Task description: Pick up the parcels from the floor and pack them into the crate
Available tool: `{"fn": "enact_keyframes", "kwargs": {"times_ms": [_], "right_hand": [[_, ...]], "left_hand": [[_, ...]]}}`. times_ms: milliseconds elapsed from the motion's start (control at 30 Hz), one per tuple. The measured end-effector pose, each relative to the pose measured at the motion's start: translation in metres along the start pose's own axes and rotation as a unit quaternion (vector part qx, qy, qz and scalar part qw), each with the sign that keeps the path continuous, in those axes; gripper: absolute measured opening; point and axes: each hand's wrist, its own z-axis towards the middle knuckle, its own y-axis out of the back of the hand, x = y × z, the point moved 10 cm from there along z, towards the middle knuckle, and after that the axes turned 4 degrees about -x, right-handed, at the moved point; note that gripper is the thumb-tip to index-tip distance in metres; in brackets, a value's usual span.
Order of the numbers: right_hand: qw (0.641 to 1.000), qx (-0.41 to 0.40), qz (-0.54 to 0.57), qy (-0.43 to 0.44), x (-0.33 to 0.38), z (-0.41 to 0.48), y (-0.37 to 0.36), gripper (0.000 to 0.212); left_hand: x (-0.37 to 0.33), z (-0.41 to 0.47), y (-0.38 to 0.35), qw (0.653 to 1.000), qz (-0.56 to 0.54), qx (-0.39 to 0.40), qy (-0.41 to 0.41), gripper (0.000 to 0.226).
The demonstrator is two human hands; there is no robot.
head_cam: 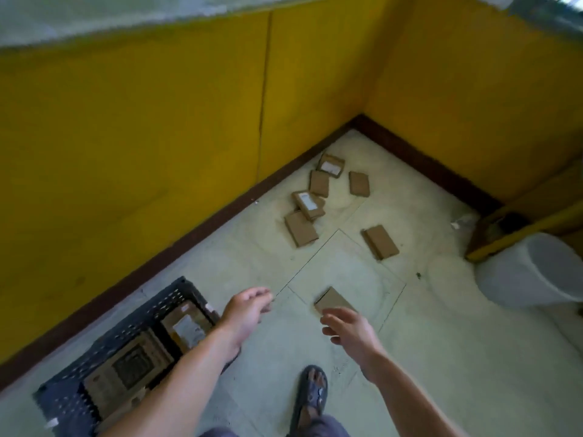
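— Grips?
— Both empty, fingers loosely apart. The right grip (350,326) hides the near edge of one parcel (332,298); the left grip (246,310) is at its 9 o'clock.
— The rest?
— Blurred parcels (301,229) are scattered on the floor at 12 o'clock. The crate (176,288) is at 8 o'clock, its contents hazy and partly behind the left arm.

Matt brown cardboard parcels (301,228) lie beyond the right hand (350,326); the perforated crate (157,307) by the left hand (246,313) looks dark matt plastic.
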Motion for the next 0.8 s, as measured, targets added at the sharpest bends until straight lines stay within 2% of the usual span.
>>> {"fn": "enact_keyframes", "kwargs": {"times_ms": [167, 400, 800], "right_hand": [[0.997, -0.045, 0.062, 0.000, -0.011, 0.020, 0.122, 0.014], [0.990, -0.079, 0.120, 0.013, -0.016, 0.069, 0.270, 0.017], [0.985, -0.064, 0.160, -0.001, 0.012, 0.175, 0.357, 0.017]], "left_hand": [[-0.073, 0.000, -0.132, 0.997, 0.018, 0.067, -0.029, 0.018], [-0.134, 0.017, -0.266, 0.996, 0.039, 0.076, -0.037, 0.022], [-0.208, 0.098, -0.359, 0.997, 0.040, 0.048, -0.042, 0.025]]}}
